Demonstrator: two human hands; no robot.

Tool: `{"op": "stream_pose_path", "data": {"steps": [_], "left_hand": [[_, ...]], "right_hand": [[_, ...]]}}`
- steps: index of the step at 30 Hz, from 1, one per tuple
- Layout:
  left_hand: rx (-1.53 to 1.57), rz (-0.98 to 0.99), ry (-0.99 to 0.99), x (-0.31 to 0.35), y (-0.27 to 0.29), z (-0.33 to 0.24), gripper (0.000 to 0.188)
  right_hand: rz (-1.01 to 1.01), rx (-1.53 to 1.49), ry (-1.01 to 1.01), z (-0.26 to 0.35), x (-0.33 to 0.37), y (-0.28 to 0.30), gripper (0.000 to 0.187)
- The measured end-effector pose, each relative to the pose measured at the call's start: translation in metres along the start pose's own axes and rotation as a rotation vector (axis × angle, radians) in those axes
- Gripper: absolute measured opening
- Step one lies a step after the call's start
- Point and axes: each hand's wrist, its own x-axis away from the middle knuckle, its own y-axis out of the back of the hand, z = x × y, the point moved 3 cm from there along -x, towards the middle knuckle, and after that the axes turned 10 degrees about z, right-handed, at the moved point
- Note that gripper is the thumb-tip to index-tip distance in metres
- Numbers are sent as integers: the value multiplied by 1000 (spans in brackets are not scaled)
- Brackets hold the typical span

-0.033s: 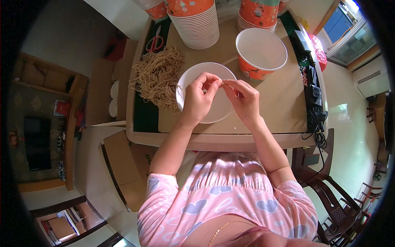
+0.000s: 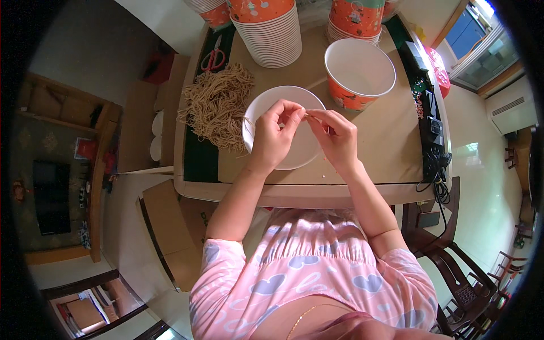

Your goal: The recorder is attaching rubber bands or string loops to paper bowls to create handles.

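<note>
"Pinching what, exactly, between those fingertips?"

"Something small and tan, a short bit of strand (image 2: 306, 115) as far as I can tell; the fingers hide most of it. It's up over the white bowl (image 2: 301, 150), toward the far part of its opening."

"And each hand?"

"The left hand (image 2: 276, 129) has thumb and forefinger closed on one end. The right hand (image 2: 339, 136) grasps the other side the same way, its fingertips meeting the left's."

"What's around the bowl?"

"Just to its left, a loose, tangled heap of tan cord (image 2: 218, 107). Near its right, farther back, an orange tub (image 2: 352, 101) with a white inside stands upright, mouth up."

"Farther out?"

"Behind the heap, red-handled scissors (image 2: 213, 59); beside those, a tall nested stack of tubs (image 2: 266, 39), and another stack (image 2: 355, 20) behind the single tub. Under it all, a brown board (image 2: 391, 147) covers much of the counter (image 2: 317, 194), and black cables (image 2: 439, 175) dangle off the right corner."
</note>
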Motion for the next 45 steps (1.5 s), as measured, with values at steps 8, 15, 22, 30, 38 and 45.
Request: {"op": "stream_pose_path", "data": {"steps": [8,15,22,30,38,45], "left_hand": [[-196,-20,-69,0,-3,-2,9],[-471,-225,-252,1,0,-13,8],[-392,-127,-101,2,10,-34,16],[-401,111,34,8,1,-35,13],[-104,272,11,15,0,-39,11],[-89,199,-87,8,-2,-53,14]], "right_hand": [[11,76,18,-1,1,2,10],[8,99,19,-1,4,2,6],[31,12,-58,-1,2,12,8],[79,-150,-140,5,2,19,7],[132,-557,-155,3,-2,29,12],[152,-611,-162,2,1,33,11]]}}
